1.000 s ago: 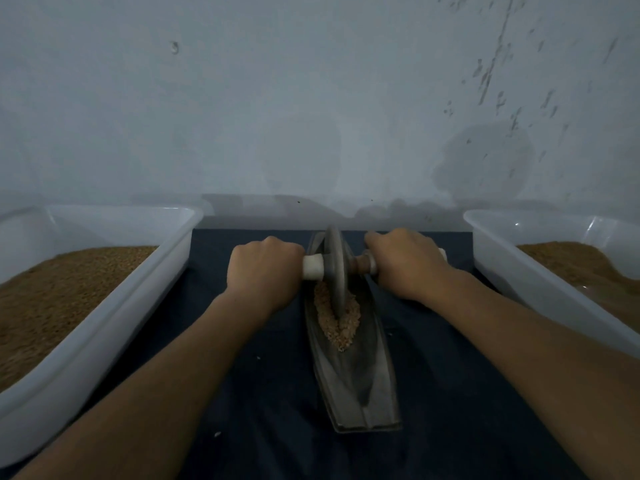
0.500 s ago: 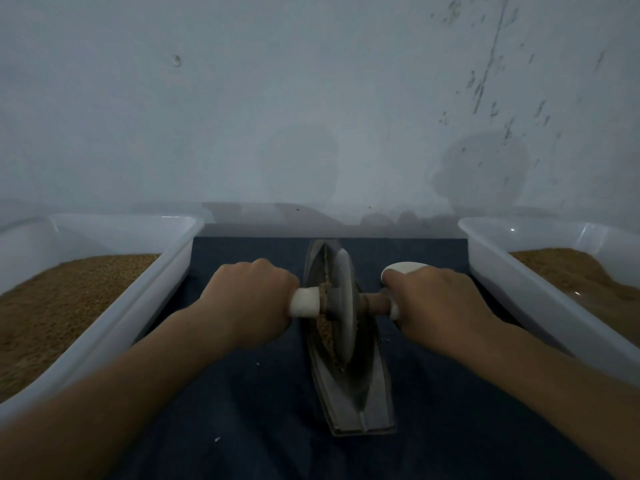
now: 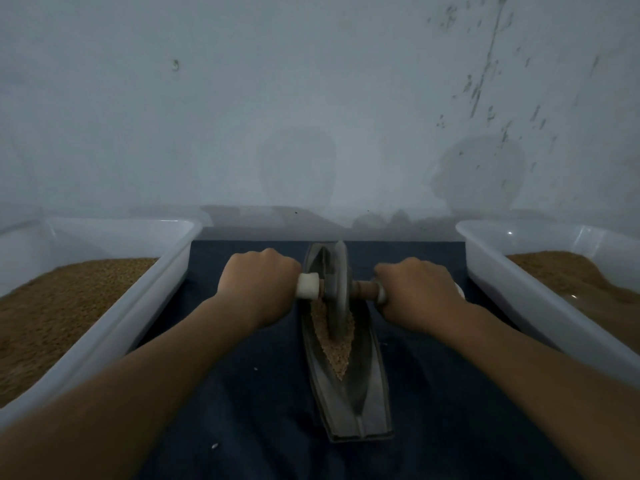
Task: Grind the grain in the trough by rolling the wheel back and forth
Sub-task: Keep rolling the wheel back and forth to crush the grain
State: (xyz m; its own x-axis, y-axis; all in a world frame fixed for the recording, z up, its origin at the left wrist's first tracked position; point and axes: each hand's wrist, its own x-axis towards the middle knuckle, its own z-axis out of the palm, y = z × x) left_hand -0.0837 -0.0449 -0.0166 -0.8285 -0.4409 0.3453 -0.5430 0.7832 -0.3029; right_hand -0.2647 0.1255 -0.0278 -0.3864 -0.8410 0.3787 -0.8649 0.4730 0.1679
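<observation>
1. The wheel (image 3: 337, 289) stands upright at the trough's (image 3: 356, 410) far end, near the cloth's (image 3: 259, 427) far edge, with grain (image 3: 341, 355) heaped just nearside of it.
2. Our left grip (image 3: 259, 285) and right grip (image 3: 419, 292) each clench an axle handle (image 3: 307, 286).
3. Level, equal pressure should hold it straight, we judge.

— What do I have of the person on my screen?
— Two bare hands: left hand (image 3: 258, 285) to the left of the trough (image 3: 349, 403), right hand (image 3: 420, 292) to its right.
— Arms?
— Left forearm (image 3: 138, 393) and right forearm (image 3: 536, 368), slim, uncovered right to my frame's edge.
</observation>
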